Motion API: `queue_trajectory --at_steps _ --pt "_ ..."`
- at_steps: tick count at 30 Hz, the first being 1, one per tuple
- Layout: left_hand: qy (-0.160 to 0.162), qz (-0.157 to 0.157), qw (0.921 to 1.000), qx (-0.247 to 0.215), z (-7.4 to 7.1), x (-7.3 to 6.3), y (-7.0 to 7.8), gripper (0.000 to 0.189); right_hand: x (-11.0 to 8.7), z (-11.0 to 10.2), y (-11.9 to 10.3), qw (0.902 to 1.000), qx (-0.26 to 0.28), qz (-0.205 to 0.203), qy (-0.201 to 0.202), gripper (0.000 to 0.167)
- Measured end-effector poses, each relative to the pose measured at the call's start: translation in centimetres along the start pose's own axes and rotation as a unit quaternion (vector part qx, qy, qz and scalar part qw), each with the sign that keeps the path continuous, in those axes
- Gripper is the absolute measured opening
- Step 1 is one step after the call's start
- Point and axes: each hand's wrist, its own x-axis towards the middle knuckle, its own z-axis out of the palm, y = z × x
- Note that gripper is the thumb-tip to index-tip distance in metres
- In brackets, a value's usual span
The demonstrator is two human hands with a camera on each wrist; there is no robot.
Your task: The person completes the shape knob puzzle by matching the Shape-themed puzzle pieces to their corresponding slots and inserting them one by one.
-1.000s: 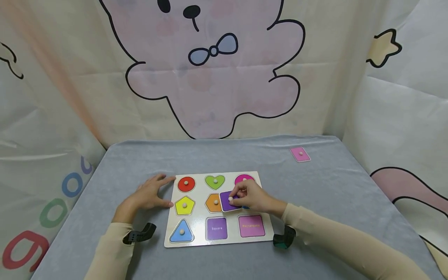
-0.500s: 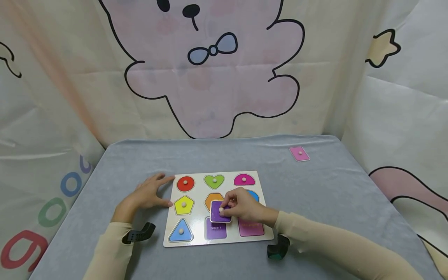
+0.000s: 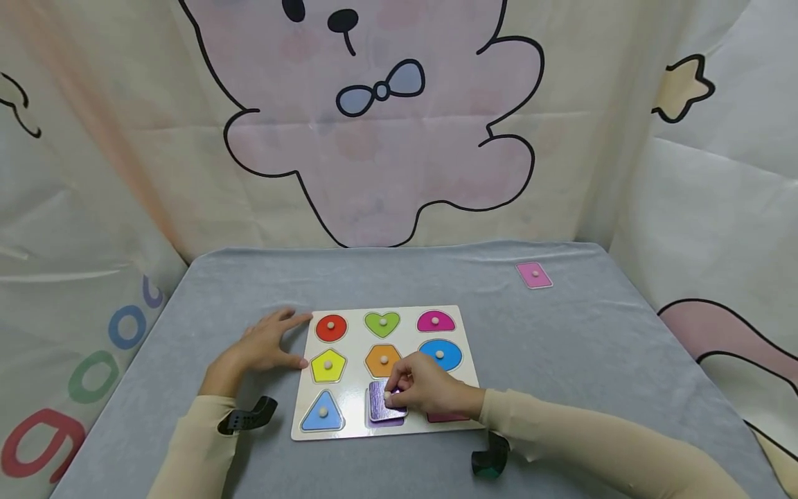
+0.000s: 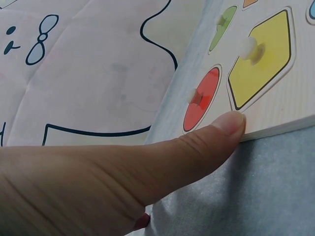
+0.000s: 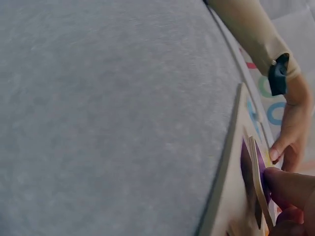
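A white wooden shape puzzle board [image 3: 358,419] lies on the cloth. My right hand [image 3: 430,384] pinches the small white knob of a purple square puzzle piece [image 3: 382,403], held slightly tilted right over the purple square recess in the board's front row. In the right wrist view the square piece [image 5: 258,177] shows edge-on, with a gap to the board beneath. My left hand [image 3: 262,346] rests at the board's left edge with fingers spread; its thumb [image 4: 197,152] touches the edge beside the yellow pentagon [image 4: 263,59]. Part of the pink rectangle recess [image 3: 445,417] is hidden behind my right hand.
A pink diamond-like piece with a knob [image 3: 534,275] lies at the back right of the grey-blue cloth [image 3: 561,360]. Other pieces sit in the board: red circle [image 3: 331,328], green heart [image 3: 382,323], blue triangle [image 3: 322,412], orange hexagon [image 3: 380,359], blue oval [image 3: 440,354].
My right hand has carried the purple square piece leftward and toward the front, from over the orange hexagon to over the square recess. My left hand has stayed at the board's edge.
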Motion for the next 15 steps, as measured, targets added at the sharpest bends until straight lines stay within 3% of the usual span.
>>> queue_trajectory --at_steps 15 --pt "-0.004 -0.003 1.0000 -0.002 0.11 -0.08 0.04 0.094 -0.41 0.77 -0.49 0.9981 -0.062 0.001 0.002 0.008"
